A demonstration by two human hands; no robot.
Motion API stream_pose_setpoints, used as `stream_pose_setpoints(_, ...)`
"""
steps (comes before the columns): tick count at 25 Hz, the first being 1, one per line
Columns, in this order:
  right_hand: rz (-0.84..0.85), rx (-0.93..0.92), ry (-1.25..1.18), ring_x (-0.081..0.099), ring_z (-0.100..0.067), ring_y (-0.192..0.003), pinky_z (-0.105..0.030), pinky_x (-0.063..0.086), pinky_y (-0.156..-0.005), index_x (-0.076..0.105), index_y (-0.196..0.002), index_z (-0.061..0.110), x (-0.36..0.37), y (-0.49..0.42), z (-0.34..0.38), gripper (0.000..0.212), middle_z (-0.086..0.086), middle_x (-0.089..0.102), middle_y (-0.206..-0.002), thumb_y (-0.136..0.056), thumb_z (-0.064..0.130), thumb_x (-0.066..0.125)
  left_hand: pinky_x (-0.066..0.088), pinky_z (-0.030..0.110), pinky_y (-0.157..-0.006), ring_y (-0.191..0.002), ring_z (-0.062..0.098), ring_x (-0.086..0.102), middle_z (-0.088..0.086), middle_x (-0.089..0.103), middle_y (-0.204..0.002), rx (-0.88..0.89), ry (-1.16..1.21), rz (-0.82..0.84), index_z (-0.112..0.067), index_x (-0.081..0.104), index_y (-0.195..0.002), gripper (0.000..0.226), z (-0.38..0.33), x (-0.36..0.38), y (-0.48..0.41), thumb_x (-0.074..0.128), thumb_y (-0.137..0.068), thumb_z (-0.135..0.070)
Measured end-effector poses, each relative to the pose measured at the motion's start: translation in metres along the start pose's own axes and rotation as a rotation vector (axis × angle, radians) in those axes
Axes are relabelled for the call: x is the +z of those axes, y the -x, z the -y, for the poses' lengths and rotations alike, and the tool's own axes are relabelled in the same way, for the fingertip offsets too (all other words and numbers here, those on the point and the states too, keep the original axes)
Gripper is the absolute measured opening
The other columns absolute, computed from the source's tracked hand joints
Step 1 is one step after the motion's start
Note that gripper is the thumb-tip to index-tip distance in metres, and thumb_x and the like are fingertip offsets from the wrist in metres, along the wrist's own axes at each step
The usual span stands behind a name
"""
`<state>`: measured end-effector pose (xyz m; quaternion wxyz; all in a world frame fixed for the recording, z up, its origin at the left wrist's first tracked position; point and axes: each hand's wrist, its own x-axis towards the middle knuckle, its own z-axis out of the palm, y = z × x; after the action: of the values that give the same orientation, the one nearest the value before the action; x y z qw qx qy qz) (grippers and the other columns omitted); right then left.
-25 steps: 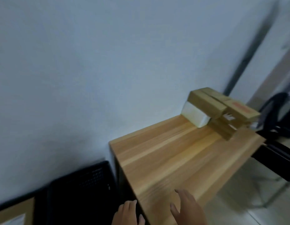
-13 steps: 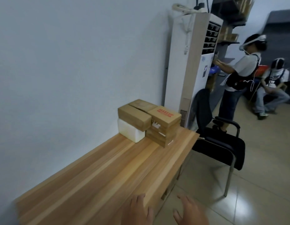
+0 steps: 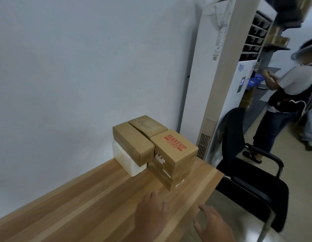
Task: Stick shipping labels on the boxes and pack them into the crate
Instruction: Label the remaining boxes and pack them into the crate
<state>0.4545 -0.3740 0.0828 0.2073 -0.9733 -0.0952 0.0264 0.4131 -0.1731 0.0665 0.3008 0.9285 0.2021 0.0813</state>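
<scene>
Boxes (image 3: 143, 137) stand in a tight cluster at the far end of the wooden table (image 3: 82, 206), close against the white wall (image 3: 82, 67). Nearest the camera, the left hand (image 3: 151, 213) hovers over the pale striped tabletop, palm down, fingers loosely spread and pointing at the stack, holding nothing. The right hand (image 3: 213, 226) hangs just past the table's right edge, above the glossy floor (image 3: 300, 189), fingers also spread and empty. Just beyond the left fingertips sits a taped brown box (image 3: 162, 173) with a box printed MAKEUP (image 3: 174, 151) on top of it. Left of these, a long brown box (image 3: 132, 144) lies on a white box (image 3: 127, 161); another brown box (image 3: 147, 125) sits behind. A black chair (image 3: 247, 180) stands beside the table's end. Behind it rises a tall white air conditioner (image 3: 213, 84), and farther off a person (image 3: 288, 95) stands facing shelves.
</scene>
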Motion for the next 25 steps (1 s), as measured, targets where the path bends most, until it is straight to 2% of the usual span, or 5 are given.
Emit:
stream_pose_setpoints(7,0.068,0.060,-0.221,0.052,-0.011,-0.118,-0.036,0.046,-0.100,0.050,-0.132,0.033,-0.022,-0.181,-0.014,0.041,0.012,0.052,-0.128,-0.094,0.049,0.056,0.040,0.033,-0.111,-0.133,0.008,0.046,-0.016,0.051,-0.144,-0.248,0.154,-0.116,-0.033,0.047,-0.145,0.062,-0.040,0.019,-0.129,0.031,-0.097,-0.068)
stream_pose_setpoints(11,0.021,-0.232,-0.114,0.045,-0.018,-0.124,-0.041,0.039,-0.109,0.052,-0.133,0.023,-0.017,-0.288,-0.023,0.045,0.001,0.052,-0.132,-0.097,0.049,0.044,0.046,0.033,-0.107,-0.125,0.008,0.053,-0.014,0.058,-0.136,-0.384,0.134,-0.178,-0.033,0.053,-0.140,0.065,-0.056,0.041,-0.181,0.029,-0.094,-0.073)
stream_pose_setpoints(15,0.300,-0.131,-0.484,0.056,-0.017,-0.113,-0.048,0.050,-0.100,0.055,-0.129,0.029,-0.009,-0.362,-0.015,0.046,0.002,0.057,-0.125,-0.096,0.060,0.044,0.036,0.024,-0.092,-0.110,-0.001,0.045,-0.022,0.053,-0.130,-0.534,0.333,-0.196,-0.039,0.047,-0.143,0.070,-0.078,0.055,-0.200,0.031,-0.090,-0.082)
stream_pose_setpoints(18,0.535,0.016,-0.703,0.063,-0.018,-0.104,-0.049,0.051,-0.099,0.066,-0.114,0.029,-0.001,-0.401,-0.008,0.046,0.001,0.069,-0.114,-0.100,0.061,0.036,0.048,0.021,-0.091,-0.116,0.003,0.055,-0.018,0.053,-0.138,-0.659,0.655,-0.266,-0.036,0.043,-0.148,0.075,-0.082,0.063,-0.213,0.038,-0.089,-0.081)
stream_pose_setpoints(25,1.063,0.180,-0.889,0.073,-0.024,-0.107,-0.043,0.052,-0.092,0.074,-0.118,0.032,0.027,-0.414,-0.021,0.068,-0.005,0.075,-0.117,-0.096,0.074,0.026,0.046,0.040,-0.111,-0.119,0.003,0.062,-0.021,0.069,-0.124,-0.688,0.767,-0.225,-0.041,0.055,-0.138,0.060,-0.095,0.095,-0.211,0.050,-0.088,-0.073)
